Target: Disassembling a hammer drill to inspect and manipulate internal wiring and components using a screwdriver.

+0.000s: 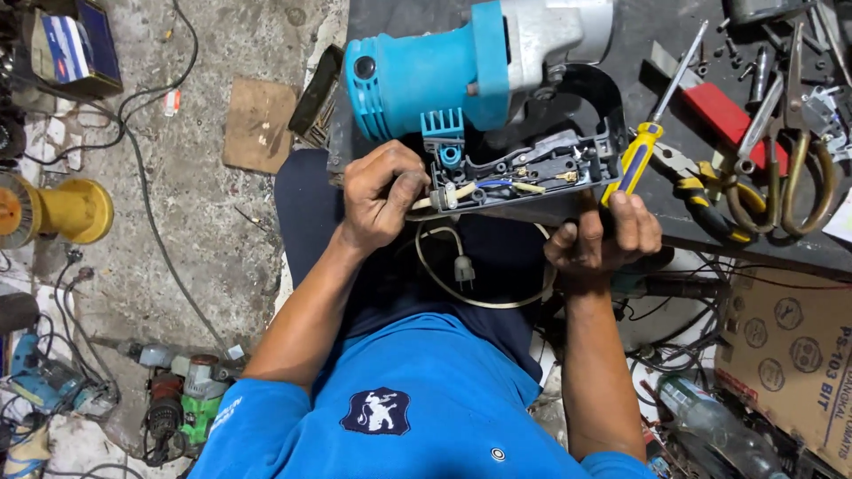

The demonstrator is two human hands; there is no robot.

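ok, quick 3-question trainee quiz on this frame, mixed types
1. True or false: the handle of the blue power tool is open, wiring showing.
2. The right hand holds: A) pliers B) a screwdriver C) scissors
3. What does the left hand grip?

Key: 1 true. 2 B. 3 The white cord where it enters the handle.
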